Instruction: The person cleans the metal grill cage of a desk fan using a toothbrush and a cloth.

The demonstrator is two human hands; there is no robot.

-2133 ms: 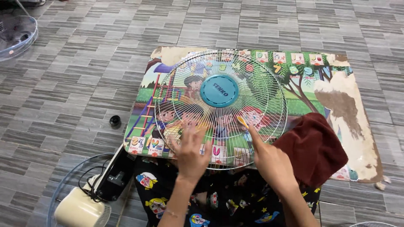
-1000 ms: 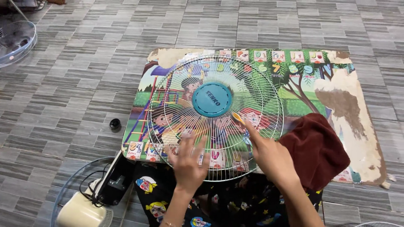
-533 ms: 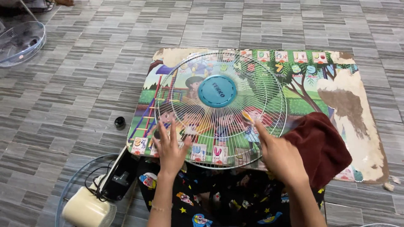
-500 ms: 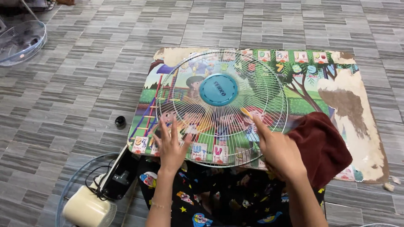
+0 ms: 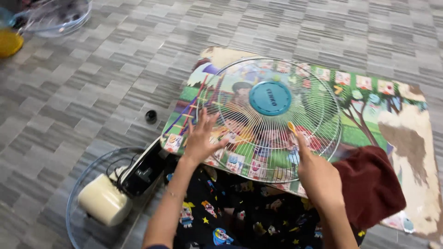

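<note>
Nearest the camera, the person's lap in black cartoon-print trousers [image 5: 230, 216] filled the lower edge. To its left a cream motor housing [image 5: 104, 200] sat inside a wire fan guard [image 5: 76, 216] on the floor. The left hand [image 5: 200, 140] lay flat with fingers [image 5: 203, 121] spread open on the near rim of the white fan grille [image 5: 270, 117]. The right hand [image 5: 318, 175] touched the grille's lower right rim; its fingers looked loosely curled, gripping nothing visible. A dark red cloth [image 5: 369, 184] lay just beside it. The grille rested on a colourful picture board [image 5: 369, 97]. A small black cap [image 5: 151, 116] sat on the grey tiled floor [image 5: 92, 78], and a clear bowl-shaped cover [image 5: 55, 16] lay farthest away.
</note>
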